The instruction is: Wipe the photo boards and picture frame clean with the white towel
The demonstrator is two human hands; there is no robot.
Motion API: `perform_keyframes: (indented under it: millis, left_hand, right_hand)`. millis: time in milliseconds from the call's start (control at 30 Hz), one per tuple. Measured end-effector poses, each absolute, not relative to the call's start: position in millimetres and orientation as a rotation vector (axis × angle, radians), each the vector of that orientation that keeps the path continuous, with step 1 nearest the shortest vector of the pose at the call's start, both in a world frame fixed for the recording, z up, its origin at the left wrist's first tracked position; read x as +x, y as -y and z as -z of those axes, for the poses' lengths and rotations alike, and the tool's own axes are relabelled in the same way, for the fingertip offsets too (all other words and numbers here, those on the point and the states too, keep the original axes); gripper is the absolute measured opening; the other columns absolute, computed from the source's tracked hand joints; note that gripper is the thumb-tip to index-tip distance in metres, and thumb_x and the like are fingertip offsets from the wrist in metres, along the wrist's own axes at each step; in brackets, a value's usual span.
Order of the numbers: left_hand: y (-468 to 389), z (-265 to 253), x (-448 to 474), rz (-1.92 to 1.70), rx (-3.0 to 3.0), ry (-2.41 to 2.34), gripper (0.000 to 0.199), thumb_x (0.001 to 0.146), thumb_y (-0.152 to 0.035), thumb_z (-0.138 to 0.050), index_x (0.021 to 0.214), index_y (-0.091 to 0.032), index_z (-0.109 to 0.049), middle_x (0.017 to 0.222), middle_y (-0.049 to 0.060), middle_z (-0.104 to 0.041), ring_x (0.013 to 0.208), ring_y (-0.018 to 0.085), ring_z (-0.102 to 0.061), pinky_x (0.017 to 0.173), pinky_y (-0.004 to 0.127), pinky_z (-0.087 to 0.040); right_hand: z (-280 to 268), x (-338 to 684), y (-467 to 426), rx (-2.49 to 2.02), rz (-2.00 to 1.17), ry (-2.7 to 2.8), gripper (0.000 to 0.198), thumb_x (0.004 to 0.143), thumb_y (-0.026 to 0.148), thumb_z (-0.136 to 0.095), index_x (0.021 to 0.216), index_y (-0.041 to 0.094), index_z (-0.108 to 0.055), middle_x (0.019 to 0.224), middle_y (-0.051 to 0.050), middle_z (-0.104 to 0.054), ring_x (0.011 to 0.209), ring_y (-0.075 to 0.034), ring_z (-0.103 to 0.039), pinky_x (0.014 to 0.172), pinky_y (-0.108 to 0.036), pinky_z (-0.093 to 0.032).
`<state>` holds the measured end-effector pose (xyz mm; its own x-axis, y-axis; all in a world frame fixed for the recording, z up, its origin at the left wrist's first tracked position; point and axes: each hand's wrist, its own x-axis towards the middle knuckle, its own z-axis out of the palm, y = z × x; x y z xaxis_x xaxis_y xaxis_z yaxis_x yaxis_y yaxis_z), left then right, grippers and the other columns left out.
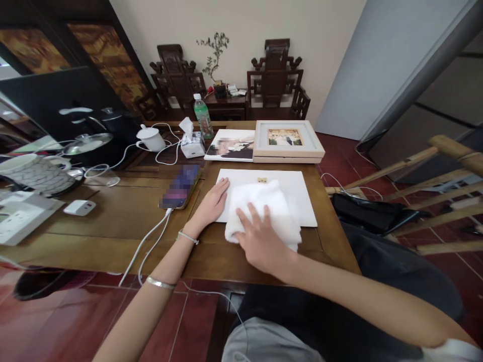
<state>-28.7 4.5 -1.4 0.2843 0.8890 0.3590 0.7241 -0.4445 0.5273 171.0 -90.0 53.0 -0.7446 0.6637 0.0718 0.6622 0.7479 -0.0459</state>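
Note:
On the wooden table before me lies a flat white panel [302,193] with a small gold-coloured fitting [261,180] near its far edge. My left hand [216,201] rests flat along the panel's left edge, fingers stretched out and holding nothing. From above, my right hand [260,234] grips a folded white towel [277,203], its fingers spread over the cloth and the thumb by its near left side. The towel covers the middle of the panel and overhangs its near edge. What lies under the cloth is hidden.
Beyond the panel are a photo print [232,146] and a framed picture [289,141]. A charging phone [181,186], tissue box [192,145], bottle [203,118], lidded cup [150,138] and power strip [22,216] stand leftward, with cables [145,244] trailing over the front edge.

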Motion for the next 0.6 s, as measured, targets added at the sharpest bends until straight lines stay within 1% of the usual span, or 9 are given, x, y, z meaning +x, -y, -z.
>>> perform_keyframes:
  millis: [133,233,400,533,600]
  left_hand:
    - [-5.1,1.9,-29.6,-0.908,2.310,-1.467,0.047,0.093,-0.029,-0.031,0.132,-0.009,-0.049,0.143,0.014,-0.043,0.137,0.025,-0.033,0.114,0.046,-0.026]
    - [-5.0,1.3,-30.1,-0.902,2.301,-1.464,0.046,0.093,-0.028,-0.032,0.132,-0.011,-0.049,0.144,0.013,-0.042,0.137,0.025,-0.033,0.114,0.047,-0.026]
    - [-4.9,0.0,-31.1,-0.886,2.282,-1.456,0.047,0.092,-0.028,-0.031,0.132,-0.012,-0.049,0.145,0.011,-0.041,0.137,0.024,-0.032,0.114,0.046,-0.025]
    - [-5.6,-1.3,-30.9,-0.882,2.263,-1.462,0.047,0.092,-0.028,-0.032,0.133,-0.011,-0.048,0.144,0.012,-0.042,0.137,0.024,-0.033,0.114,0.045,-0.025]
    - [-5.7,-2.0,-30.2,-0.893,2.262,-1.460,0.047,0.092,-0.027,-0.032,0.134,-0.012,-0.047,0.144,0.011,-0.043,0.137,0.023,-0.033,0.114,0.044,-0.024]
  right_hand:
    - [-58.6,170.1,111.5,-1.021,-0.118,2.899,0.032,0.088,0.019,-0.040,0.104,0.017,-0.067,0.146,-0.019,-0.036,0.132,-0.048,-0.025,0.095,-0.076,-0.019]
    - [-63.5,171.1,100.7,-1.000,-0.181,2.896,0.034,0.087,0.016,-0.038,0.108,0.016,-0.065,0.143,-0.018,-0.041,0.133,-0.044,-0.027,0.096,-0.074,-0.022]
    - [-74.9,168.4,47.2,-1.092,-0.270,2.894,0.044,0.079,0.009,-0.038,0.117,0.016,-0.060,0.140,-0.015,-0.046,0.134,-0.036,-0.028,0.099,-0.068,-0.025]
    - [-80.9,159.3,-1.0,-1.177,-0.218,2.889,0.044,0.078,0.006,-0.037,0.114,0.014,-0.060,0.121,-0.018,-0.059,0.126,-0.034,-0.038,0.095,-0.065,-0.030]
    - [-78.6,153.8,-19.2,-1.195,-0.160,2.855,0.044,0.079,0.006,-0.036,0.115,0.013,-0.059,0.120,-0.018,-0.059,0.123,-0.034,-0.041,0.093,-0.065,-0.032]
